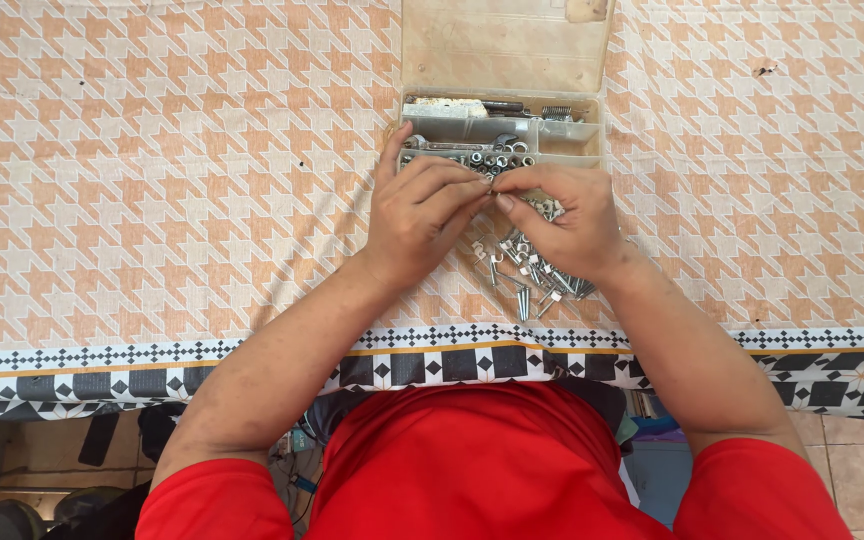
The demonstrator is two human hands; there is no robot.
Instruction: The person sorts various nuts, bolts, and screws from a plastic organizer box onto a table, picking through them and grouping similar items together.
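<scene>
My left hand (422, 220) and my right hand (564, 218) meet fingertip to fingertip just in front of an open clear plastic parts box (500, 130). The fingertips of both hands pinch something small and metallic between them; it is too small to tell what kind of piece it is. Below my right hand lies a loose pile of screws, nails and small white clips (532, 275) on the cloth. The box's tray holds nuts, washers and springs (487, 155) in compartments, and its lid (502, 45) is folded back flat.
The table wears an orange and white houndstooth cloth (182, 180) with a black and white diamond border (102, 375) along the near edge. A small dark spot (764, 70) marks the cloth at the far right. Tiled floor and dark items show below the table.
</scene>
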